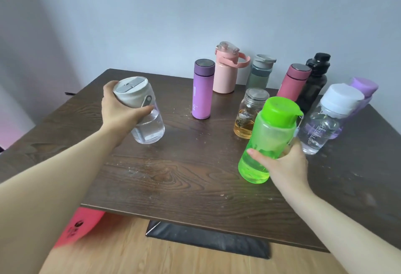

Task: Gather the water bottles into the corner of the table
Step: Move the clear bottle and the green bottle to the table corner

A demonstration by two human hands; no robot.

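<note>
My left hand (118, 109) grips a clear bottle with a grey-white lid (149, 129), tilted, at the table's left middle. My right hand (284, 163) holds a green bottle (268, 135), tilted, near the front right. Other bottles stand grouped at the far right: a purple flask (202, 91), a pink jug with a handle (225, 72), a grey-lidded bottle (260, 72), a glass jar of amber tea (247, 113), a rose flask (294, 81), a black bottle (314, 83), a clear white-capped bottle (321, 128) and a lilac-capped bottle (364, 87) behind it.
The dark wooden table (184, 176) meets a pale wall at its far edge. A black table base (208, 239) and a red object (80, 226) sit on the wood floor below the front edge.
</note>
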